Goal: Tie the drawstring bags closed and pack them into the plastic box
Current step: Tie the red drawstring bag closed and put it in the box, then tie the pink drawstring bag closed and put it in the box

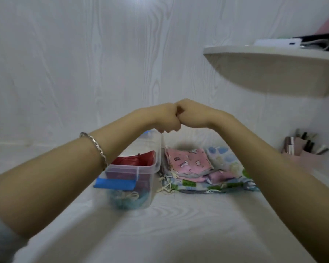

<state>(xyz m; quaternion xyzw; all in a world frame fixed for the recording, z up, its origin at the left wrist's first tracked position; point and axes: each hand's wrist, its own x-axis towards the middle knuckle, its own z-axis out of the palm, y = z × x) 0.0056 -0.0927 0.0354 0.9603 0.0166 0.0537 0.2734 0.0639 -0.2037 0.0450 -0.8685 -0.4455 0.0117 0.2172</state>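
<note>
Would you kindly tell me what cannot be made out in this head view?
Head view:
What left hand and right hand hold: hidden behind their own backs.
Contents of plastic box: partly covered by left forearm, blurred.
The shelf items: cut off by right edge.

Your box [153,178] is clear glossy plastic. Bags [188,161] are printed matt cloth. Counter [179,224] is white matt woodgrain. Your bracelet [98,149] is shiny metal.

Both bare forearms are extended forward and raised, converging at centre. The left hand [166,118] and right hand [191,114] are held as fists, backs upward, knuckles pressed together. Fingers are curled under; anything gripped inside is hidden.
</note>
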